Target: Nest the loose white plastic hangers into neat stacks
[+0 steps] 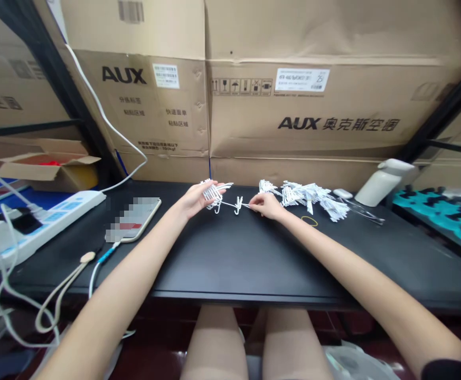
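Observation:
A bunch of small white hook-ended pieces lies in my left hand, whose fingers are closed around it. From that bunch a thin straight strand runs across to my right hand, which pinches its other end. Between the hands, a few white hooked pieces hang on the strand, a little above the black tabletop. Just beyond my right hand lies a loose pile of similar white pieces, with a smaller cluster behind the fingers. What the strand is made of I cannot tell.
A phone on a cable and a white power strip lie to the left, near an open carton. On the right are a yellow rubber band, a white bottle and a teal tray. Large cardboard boxes stand behind.

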A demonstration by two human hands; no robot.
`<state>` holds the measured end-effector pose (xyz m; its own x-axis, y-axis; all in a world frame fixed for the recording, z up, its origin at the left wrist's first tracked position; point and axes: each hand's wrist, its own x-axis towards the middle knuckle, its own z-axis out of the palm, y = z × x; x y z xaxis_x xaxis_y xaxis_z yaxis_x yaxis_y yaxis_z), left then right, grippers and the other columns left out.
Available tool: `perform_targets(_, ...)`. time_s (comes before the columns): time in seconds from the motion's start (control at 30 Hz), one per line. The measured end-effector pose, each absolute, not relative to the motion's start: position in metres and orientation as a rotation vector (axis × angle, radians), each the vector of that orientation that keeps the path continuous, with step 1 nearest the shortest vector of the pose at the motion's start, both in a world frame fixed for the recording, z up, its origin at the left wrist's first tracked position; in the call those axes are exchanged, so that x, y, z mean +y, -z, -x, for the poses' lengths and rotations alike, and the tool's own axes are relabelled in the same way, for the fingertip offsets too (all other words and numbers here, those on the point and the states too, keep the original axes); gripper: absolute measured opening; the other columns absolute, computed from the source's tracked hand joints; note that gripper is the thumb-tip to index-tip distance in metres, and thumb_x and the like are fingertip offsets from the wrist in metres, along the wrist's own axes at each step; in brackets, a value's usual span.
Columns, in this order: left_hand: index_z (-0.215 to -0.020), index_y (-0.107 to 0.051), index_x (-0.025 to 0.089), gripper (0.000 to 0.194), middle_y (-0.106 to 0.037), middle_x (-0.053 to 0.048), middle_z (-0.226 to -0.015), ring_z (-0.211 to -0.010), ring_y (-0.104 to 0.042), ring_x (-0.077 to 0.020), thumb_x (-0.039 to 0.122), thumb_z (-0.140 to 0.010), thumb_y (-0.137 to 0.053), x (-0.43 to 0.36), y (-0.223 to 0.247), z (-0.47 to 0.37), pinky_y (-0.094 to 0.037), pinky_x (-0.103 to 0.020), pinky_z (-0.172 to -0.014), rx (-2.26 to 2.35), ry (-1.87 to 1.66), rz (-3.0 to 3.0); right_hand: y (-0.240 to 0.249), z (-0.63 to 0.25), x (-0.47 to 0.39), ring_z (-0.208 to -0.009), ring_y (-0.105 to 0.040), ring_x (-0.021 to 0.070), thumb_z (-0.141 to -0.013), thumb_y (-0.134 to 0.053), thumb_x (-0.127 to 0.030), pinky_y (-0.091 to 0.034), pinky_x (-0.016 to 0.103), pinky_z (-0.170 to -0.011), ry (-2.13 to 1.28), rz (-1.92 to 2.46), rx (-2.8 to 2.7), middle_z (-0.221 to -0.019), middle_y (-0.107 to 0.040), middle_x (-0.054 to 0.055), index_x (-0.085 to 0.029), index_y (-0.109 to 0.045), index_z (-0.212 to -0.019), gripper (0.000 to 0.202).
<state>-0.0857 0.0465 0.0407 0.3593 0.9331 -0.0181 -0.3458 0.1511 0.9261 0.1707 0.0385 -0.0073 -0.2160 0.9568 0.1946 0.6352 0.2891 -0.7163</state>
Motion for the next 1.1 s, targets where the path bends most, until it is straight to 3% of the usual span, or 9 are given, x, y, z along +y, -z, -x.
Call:
perform_targets(0.13,-0.098,-0.067,0.011,0.022,-0.061,-0.019,-0.125,-0.097,-0.068,-0.0252,0.025,-0.082,-0.066,0.039,-0.04,0.078,-0.057,-0.023,-0.058,0.717,-0.963,-1.107,0.001,-0.196,0.026,-0.053,-0.055,0.0119,-0.069,-0.065,-0.023,-0.045,0.024,-0.052,-0.671,1.412,-1.941,-0.06,-0.064,0.002,-0.013,-0.069,-0.069,0.011)
perform_targets(0.3,-0.103,-0.066,0.013,0.026,-0.057,-0.018,-0.13,-0.1,-0.067,-0.0271,0.028,-0.082,-0.066,0.034,-0.039,0.072,-0.056,-0.024,-0.058,0.696,-0.895,-1.168,0.0,-0.208,0.012,-0.047,-0.048,0.0087,-0.068,-0.068,-0.032,-0.038,0.021,-0.041,-0.959,1.428,-1.779,-0.057,-0.061,0.001,-0.012,-0.07,-0.075,0.021)
perform_targets(0.47,-0.102,-0.067,0.013,0.025,-0.058,-0.019,-0.129,-0.1,-0.067,-0.0274,0.027,-0.082,-0.066,0.034,-0.037,0.07,-0.056,-0.023,-0.055,0.706,-0.888,-1.164,0.0,-0.203,0.006,-0.043,-0.044,0.0059,-0.069,-0.069,-0.037,-0.033,0.018,-0.038,-1.002,1.406,-1.769,-0.054,-0.057,0.0,-0.012,-0.068,-0.07,0.024)
perform_targets(0.77,-0.099,-0.067,0.013,0.024,-0.058,-0.018,-0.129,-0.1,-0.067,-0.0273,0.03,-0.081,-0.067,0.033,-0.034,0.07,-0.054,-0.02,-0.051,0.693,-0.844,-1.18,0.01,-0.185,0.004,-0.046,-0.05,0.0075,-0.06,-0.077,-0.028,-0.037,0.018,-0.038,-1.119,1.368,-1.571,-0.06,-0.062,0.001,-0.011,-0.065,-0.077,0.027)
perform_targets(0.93,-0.104,-0.066,0.013,0.027,-0.054,-0.019,-0.133,-0.103,-0.066,-0.0274,0.031,-0.084,-0.064,0.028,-0.035,0.068,-0.054,-0.019,-0.052,0.675,-0.79,-1.202,0.005,-0.197,0.002,-0.04,-0.037,0.0035,-0.064,-0.075,-0.041,-0.026,0.017,-0.036,-1.226,1.405,-1.662,-0.047,-0.05,-0.004,-0.011,-0.069,-0.077,0.033)
perform_targets(1.1,-0.104,-0.065,0.011,0.027,-0.055,-0.02,-0.132,-0.102,-0.066,-0.0285,0.03,-0.084,-0.064,0.026,-0.035,0.066,-0.053,-0.019,-0.049,0.694,-0.75,-1.207,-0.005,-0.221,0.003,-0.041,-0.034,0.004,-0.061,-0.076,-0.049,-0.022,0.018,-0.037,-1.305,1.465,-1.773,-0.044,-0.045,-0.005,-0.012,-0.069,-0.076,0.04)
